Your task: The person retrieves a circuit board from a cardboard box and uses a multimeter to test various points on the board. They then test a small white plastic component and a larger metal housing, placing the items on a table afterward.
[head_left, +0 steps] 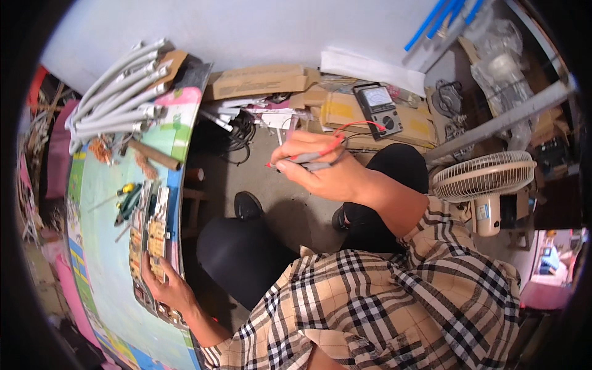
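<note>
Gripping a red probe [308, 155] and a grey one together, the right hand [320, 169] hovers over the floor beside the table's [105, 259] near edge, while the left hand [166, 287] clasps a circuit board [153, 243] there; a meter [379, 110] rests on cardboard boxes [345, 111] beyond.
</note>
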Demonstrator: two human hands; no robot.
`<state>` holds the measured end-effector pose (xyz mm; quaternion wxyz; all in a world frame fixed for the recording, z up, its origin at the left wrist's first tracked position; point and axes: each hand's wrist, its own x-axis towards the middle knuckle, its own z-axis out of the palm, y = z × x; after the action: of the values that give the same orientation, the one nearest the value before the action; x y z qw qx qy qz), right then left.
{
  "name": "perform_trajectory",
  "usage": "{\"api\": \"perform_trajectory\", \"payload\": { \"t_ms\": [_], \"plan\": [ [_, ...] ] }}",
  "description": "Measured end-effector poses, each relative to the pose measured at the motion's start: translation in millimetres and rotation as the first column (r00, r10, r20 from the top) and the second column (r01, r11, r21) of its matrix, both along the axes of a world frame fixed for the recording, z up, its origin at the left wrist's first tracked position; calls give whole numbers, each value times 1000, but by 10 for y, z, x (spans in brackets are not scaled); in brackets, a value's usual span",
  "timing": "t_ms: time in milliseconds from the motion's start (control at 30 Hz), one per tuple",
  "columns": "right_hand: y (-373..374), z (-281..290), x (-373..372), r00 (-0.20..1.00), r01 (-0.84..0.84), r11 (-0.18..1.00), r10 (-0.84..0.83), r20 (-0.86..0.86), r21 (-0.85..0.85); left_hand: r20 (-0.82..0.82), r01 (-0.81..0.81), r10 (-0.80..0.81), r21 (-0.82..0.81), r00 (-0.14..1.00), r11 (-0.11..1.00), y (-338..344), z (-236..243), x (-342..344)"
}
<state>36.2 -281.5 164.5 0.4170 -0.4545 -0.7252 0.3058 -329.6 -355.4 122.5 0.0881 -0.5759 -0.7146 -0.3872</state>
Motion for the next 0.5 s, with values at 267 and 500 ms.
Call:
{"api": "perform_trajectory", "payload": {
  "t_ms": [267, 500],
  "plan": [
    [-429, 10, 939, 778, 560, 827, -506, -371, 46, 177, 562, -539, -128, 824, 817, 955, 458, 903],
    [-357, -301, 1321, 518, 687, 699, -663, -541, -200, 121, 793, -861, -467, 495, 390, 1774, 451, 2006]
  ]
}}
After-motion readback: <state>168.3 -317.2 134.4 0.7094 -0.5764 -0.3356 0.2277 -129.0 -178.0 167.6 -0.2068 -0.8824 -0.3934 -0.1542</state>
